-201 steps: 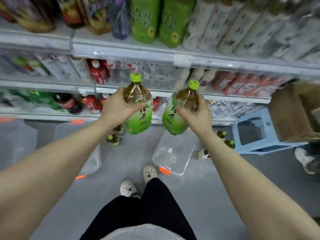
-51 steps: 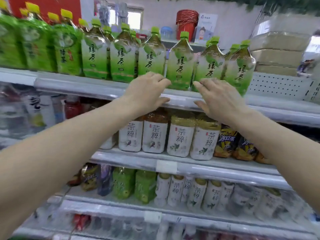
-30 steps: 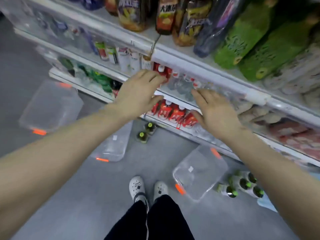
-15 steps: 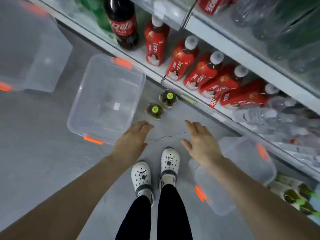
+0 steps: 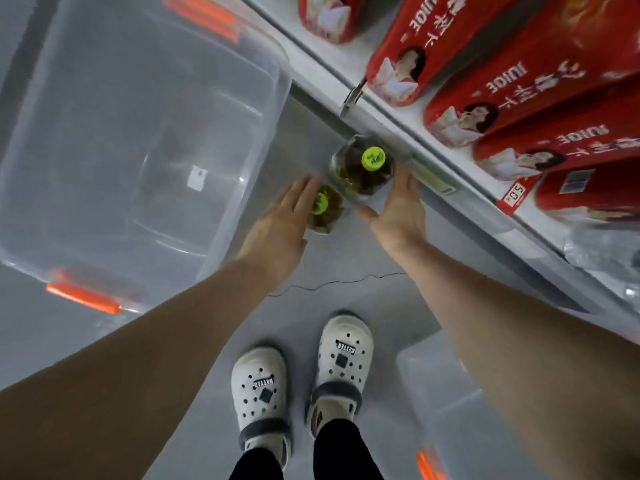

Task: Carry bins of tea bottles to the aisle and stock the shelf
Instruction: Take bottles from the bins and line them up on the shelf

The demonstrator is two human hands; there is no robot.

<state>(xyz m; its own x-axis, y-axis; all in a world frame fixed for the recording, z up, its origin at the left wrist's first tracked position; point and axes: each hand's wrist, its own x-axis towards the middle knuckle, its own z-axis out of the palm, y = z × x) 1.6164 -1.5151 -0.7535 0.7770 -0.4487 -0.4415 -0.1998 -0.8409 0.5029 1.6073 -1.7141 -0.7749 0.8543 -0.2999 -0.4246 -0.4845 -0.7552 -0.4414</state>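
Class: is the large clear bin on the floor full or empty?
Empty: the clear bin shows only its bare bottom and a small white sticker.

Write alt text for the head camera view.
Seen from above, the left hand and right hand reach down, open, toward two green-capped tea bottles standing on the grey floor beside an empty clear bin. Red juice bottles line the bottom shelf; white clogs show below.

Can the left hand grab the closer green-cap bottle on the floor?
Probably yes: the left hand is open right beside the nearer tea bottle, with nothing between them.
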